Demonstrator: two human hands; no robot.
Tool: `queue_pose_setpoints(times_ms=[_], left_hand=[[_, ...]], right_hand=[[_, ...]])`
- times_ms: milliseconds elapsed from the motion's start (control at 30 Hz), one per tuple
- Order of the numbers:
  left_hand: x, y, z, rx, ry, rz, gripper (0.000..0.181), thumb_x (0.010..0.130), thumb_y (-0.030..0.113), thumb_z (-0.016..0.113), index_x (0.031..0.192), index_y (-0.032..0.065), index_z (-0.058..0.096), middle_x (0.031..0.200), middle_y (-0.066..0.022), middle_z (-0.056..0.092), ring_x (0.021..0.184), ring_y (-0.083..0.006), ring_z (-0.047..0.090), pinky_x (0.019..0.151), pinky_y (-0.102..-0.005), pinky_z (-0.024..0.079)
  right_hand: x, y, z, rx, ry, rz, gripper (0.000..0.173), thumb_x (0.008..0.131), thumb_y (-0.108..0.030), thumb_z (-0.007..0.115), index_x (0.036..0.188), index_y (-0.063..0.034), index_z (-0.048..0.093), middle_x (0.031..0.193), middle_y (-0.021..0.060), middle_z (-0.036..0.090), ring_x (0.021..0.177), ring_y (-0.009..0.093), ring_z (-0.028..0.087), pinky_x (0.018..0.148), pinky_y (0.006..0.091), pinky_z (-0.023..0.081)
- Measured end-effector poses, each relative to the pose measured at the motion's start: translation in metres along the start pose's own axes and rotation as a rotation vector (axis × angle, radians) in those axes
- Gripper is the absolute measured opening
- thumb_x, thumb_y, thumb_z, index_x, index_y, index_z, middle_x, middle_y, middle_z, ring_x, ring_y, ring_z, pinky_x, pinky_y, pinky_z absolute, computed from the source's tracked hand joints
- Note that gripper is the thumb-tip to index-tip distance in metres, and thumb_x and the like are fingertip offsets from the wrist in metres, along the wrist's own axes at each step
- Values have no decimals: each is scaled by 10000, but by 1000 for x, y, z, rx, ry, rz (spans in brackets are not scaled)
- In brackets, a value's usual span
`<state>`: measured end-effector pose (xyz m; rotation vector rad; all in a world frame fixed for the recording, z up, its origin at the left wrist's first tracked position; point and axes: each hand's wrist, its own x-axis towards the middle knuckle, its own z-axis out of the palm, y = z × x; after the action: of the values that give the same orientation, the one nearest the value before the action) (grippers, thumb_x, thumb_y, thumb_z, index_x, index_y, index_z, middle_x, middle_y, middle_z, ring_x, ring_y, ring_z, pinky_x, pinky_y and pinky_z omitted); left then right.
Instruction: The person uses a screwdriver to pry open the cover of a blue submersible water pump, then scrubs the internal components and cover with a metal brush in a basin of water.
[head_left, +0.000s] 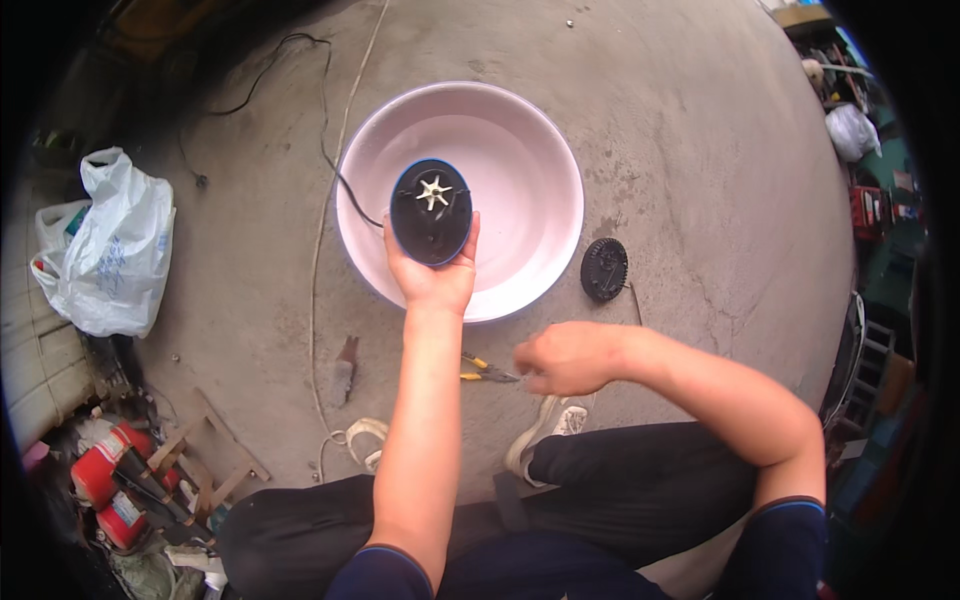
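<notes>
My left hand (431, 277) holds a round black electric pump body (427, 240) with a blue rim over the near part of a pink basin (525, 296). A pale six-bladed impeller (433, 193) faces up on it, and a black cable (351, 196) leaves its left side. My right hand (566, 358), slightly blurred, hovers with curled fingers beside yellow-handled pliers (491, 373); whether it pinches something small cannot be seen. A black slotted round cover (604, 270) lies on the floor right of the basin.
A worn tool (345, 373) lies left of my forearm. A pale cord (316, 300) crosses the concrete floor near a loose plug (201, 181). White plastic bags (127, 247) stand at left, above red containers (101, 465) and a wooden frame (199, 461). Cluttered shelves line the right edge.
</notes>
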<state>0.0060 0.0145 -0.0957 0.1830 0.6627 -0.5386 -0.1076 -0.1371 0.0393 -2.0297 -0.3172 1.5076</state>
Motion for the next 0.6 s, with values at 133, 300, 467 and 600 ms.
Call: queue_pose_setpoints(times_ms=[133,300,467,600], left_hand=[[7,-5,-1,63,90,15,646,1047,659,535,1482,184,592,1444,-105,667,1284,-333,677,1044,-566,575],[29,3,-29,97,212,67,796,1011,562,713,1597,106,427,1532,-127,587,1385,-333,588,1195,-576,421],[38,-31,-39,680,414,498,963,898,294,904,1568,-63,312,1507,-263,519,1371,-365,565,1194,-458,417],[42,-27,-38,801,399,455,989,837,207,923,1563,-78,315,1491,-266,530,1373,-363,564,1184,-449,426]], right_hand=[[43,-11,15,53,199,-101,315,941,-215,634,1119,36,700,1106,267,730,1032,448,712,955,528,555],[110,-12,81,-249,321,-233,285,860,-97,605,1056,72,724,1069,283,737,1036,451,711,888,515,585],[135,-39,87,-42,438,-73,480,989,-299,597,1371,-7,620,1428,303,600,1295,462,599,1094,525,493],[195,-47,121,-477,699,-238,689,992,-298,588,1628,-82,432,1665,252,411,1531,453,415,1214,575,391]])
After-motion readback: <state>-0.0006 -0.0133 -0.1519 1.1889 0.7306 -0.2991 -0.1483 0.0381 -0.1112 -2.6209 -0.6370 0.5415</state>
